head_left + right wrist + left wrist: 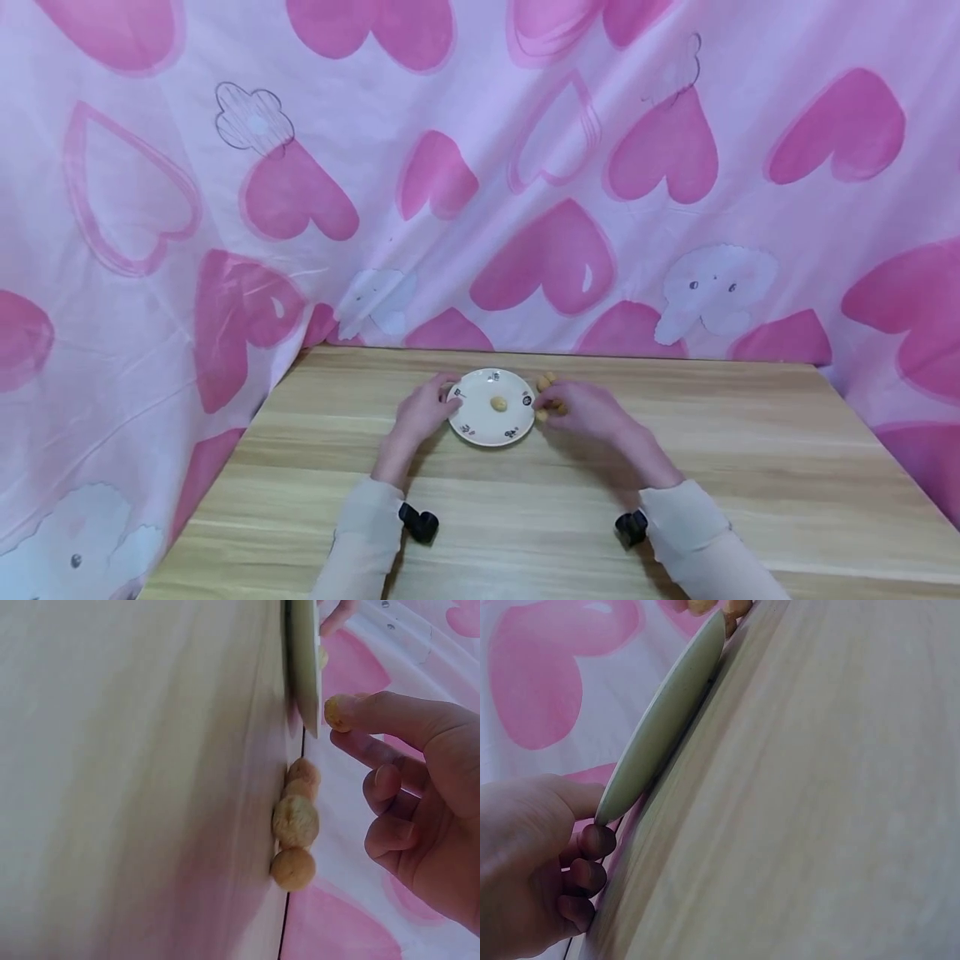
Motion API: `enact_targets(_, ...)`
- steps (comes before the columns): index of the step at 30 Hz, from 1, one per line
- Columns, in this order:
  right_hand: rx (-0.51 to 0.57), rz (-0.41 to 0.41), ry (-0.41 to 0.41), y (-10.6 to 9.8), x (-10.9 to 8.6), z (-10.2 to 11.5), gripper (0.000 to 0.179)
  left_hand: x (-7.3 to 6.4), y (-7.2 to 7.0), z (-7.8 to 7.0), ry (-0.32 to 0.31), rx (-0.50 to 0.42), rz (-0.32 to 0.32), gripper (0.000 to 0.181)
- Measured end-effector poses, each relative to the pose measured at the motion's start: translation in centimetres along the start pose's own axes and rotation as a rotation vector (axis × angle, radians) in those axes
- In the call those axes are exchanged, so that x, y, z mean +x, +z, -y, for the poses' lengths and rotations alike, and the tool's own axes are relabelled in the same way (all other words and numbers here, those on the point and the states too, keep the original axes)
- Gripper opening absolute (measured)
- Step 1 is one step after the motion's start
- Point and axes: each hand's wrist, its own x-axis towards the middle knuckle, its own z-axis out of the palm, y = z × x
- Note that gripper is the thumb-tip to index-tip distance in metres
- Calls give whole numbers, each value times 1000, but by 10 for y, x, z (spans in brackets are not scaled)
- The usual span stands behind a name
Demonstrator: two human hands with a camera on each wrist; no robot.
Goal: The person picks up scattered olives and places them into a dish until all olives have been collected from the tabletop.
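A white plate [480,427] with small printed pictures round its rim lies on the table. One small round tan ball [498,403] sits near its middle. At the plate's left edge my left hand [423,408] grips the rim, thumb on top and fingers below, as the left wrist view shows. My right hand [583,411] is just off the plate's right edge. Between thumb and forefinger it pinches a yellowish tan ball [335,713], raised off the table. Several more tan balls [295,821] with wrinkled surfaces lie in a row beside the plate. Their exact kind I cannot tell.
A wooden table [525,533] carries everything. Behind it and at its sides hangs a pink cloth [450,275] printed with hearts. Black wrist cameras [420,525] are strapped at both sleeves.
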Motion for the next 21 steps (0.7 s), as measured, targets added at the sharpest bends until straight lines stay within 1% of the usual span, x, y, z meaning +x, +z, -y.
enact_targets(3, -5, -10, -31, 1, 3, 3, 25, -1, 0, 0, -7, 4, 0, 43)
enact_targets(9, 48, 5, -1, -1, 9, 11, 27, 0, 0, 0, -10, 14, 0, 43)
enact_targets(12, 57, 2, -7, -2, 11, 13, 27, 0, 0, 0, -12, 12, 2, 43)
enact_targets(16, 29, -10, -15, -2, 15, 16, 25, 1, 0, -1, -9, 7, -1, 44)
enact_targets(21, 21, -1, -15, -1, 21, 20, 23, -1, 0, -1, -10, -7, -2, 44)
